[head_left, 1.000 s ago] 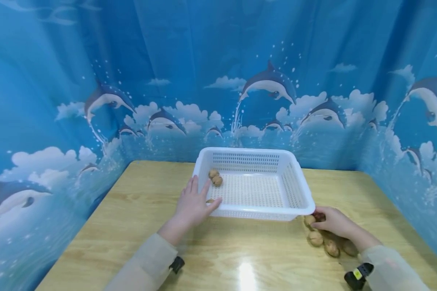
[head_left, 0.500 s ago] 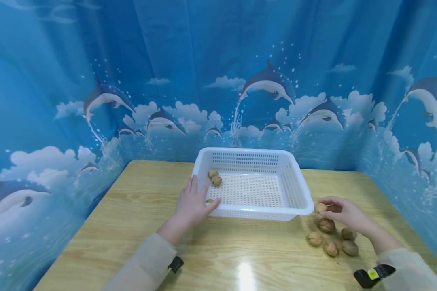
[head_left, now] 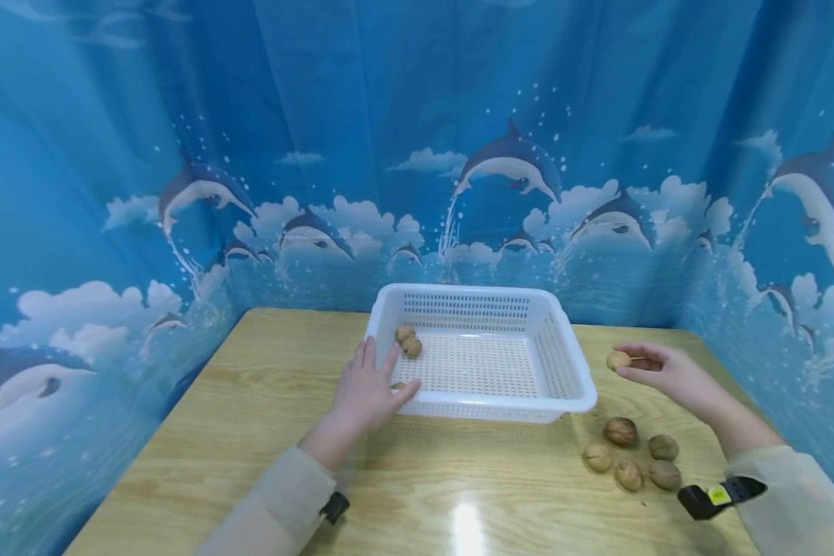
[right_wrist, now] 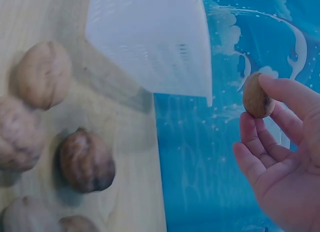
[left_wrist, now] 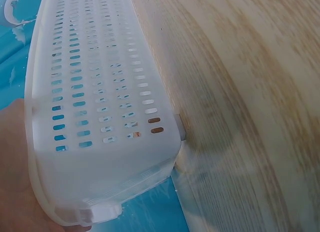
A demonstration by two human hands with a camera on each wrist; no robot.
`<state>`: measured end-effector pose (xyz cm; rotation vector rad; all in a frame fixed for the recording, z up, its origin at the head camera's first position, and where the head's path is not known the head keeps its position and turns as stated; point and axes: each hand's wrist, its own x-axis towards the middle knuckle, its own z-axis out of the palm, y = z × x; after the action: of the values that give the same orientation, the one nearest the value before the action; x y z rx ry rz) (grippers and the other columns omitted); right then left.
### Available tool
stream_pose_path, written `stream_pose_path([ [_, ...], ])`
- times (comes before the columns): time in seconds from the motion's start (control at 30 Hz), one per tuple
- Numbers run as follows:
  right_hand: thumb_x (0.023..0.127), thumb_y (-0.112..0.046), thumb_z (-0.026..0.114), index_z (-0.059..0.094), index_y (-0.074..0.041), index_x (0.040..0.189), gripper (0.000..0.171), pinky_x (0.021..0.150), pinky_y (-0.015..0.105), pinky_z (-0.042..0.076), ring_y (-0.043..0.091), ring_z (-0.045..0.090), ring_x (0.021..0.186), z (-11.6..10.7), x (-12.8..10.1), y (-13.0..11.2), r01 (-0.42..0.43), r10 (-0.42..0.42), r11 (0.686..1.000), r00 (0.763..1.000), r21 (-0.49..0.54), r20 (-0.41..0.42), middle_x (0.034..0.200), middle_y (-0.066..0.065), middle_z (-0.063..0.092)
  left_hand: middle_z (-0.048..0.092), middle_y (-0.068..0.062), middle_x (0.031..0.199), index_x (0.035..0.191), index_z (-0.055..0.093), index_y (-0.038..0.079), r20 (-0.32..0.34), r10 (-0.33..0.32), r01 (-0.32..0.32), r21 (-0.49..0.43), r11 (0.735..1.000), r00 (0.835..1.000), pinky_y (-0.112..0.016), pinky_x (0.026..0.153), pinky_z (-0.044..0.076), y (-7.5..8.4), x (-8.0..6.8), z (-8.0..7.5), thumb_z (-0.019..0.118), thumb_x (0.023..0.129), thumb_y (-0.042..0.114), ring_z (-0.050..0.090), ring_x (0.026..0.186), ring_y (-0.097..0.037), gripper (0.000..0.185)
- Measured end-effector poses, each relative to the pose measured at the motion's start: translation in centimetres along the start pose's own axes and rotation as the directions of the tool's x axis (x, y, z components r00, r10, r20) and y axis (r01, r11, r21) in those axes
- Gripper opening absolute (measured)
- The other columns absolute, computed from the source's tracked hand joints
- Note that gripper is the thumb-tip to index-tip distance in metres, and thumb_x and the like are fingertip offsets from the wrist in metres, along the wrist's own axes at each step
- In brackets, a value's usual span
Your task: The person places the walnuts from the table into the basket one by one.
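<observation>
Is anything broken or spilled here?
Nothing looks broken or spilled. Four walnuts lie loose on the table, some sit in the white basket, and the right hand pinches one walnut in the air.

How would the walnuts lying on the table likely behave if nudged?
The walnuts are rounded and sit loose on a glossy table, so they would probably roll or scatter. The right hand lifts one walnut with fingertips alone, which suggests they are light. Their shells look hard and rigid.
</observation>
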<state>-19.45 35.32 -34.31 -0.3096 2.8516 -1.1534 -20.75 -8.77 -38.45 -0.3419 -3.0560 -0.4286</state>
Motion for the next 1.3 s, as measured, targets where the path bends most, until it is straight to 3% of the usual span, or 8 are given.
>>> stream_pose_path([
  [0.07, 0.094, -0.031, 0.055, 0.040, 0.004, 0.137, 0.057, 0.083, 0.046, 0.050, 0.037, 0.051, 0.112, -0.1, 0.4, -0.5, -0.009, 0.009, 1.000, 1.000, 0.012, 0.007, 0.129, 0.027, 0.048, 0.006, -0.024, 0.152, 0.149, 0.025, 0.014, 0.000, -0.001, 0.001, 0.002, 1.000, 1.000, -0.055, 0.108, 0.018, 0.0, 0.0, 0.0, 0.039, 0.089, 0.065, 0.006, 0.139, -0.040, 0.080],
  [0.17, 0.095, -0.034, 0.054, 0.037, 0.003, 0.139, 0.060, 0.087, 0.052, 0.046, 0.044, 0.045, 0.117, -0.4, 1.0, -1.4, -0.019, 0.018, 0.999, 1.000, 0.030, 0.017, 0.131, 0.028, 0.046, 0.007, -0.024, 0.152, 0.149, 0.025, 0.014, -0.005, 0.000, 0.000, 0.002, 1.000, 1.000, -0.055, 0.108, 0.018, -0.1, 0.0, 0.0, 0.039, 0.089, 0.065, 0.007, 0.139, -0.040, 0.080],
  [0.53, 0.090, -0.047, 0.054, 0.035, -0.004, 0.142, 0.070, 0.094, 0.060, 0.036, 0.043, 0.036, 0.124, -1.4, 3.1, -4.7, -0.064, 0.064, 0.996, 0.998, 0.067, -0.006, 0.138, 0.025, 0.038, 0.007, -0.024, 0.152, 0.148, 0.026, 0.014, -0.011, -0.002, 0.002, 0.006, 1.000, 1.000, -0.054, 0.108, 0.018, -0.3, 0.0, 0.1, 0.038, 0.088, 0.066, 0.007, 0.139, -0.040, 0.080],
  [1.3, 0.087, -0.046, 0.060, 0.039, -0.005, 0.140, 0.071, 0.098, 0.062, 0.030, 0.039, 0.037, 0.125, 2.1, 9.0, -6.6, -0.053, 0.043, 0.990, 0.996, 0.132, 0.080, 0.137, 0.020, 0.042, 0.007, -0.023, 0.152, 0.148, 0.026, 0.015, -0.015, -0.002, 0.002, -0.004, 1.000, 1.000, -0.055, 0.108, 0.018, 0.0, 0.0, 0.1, 0.038, 0.088, 0.067, 0.008, 0.139, -0.040, 0.080],
])
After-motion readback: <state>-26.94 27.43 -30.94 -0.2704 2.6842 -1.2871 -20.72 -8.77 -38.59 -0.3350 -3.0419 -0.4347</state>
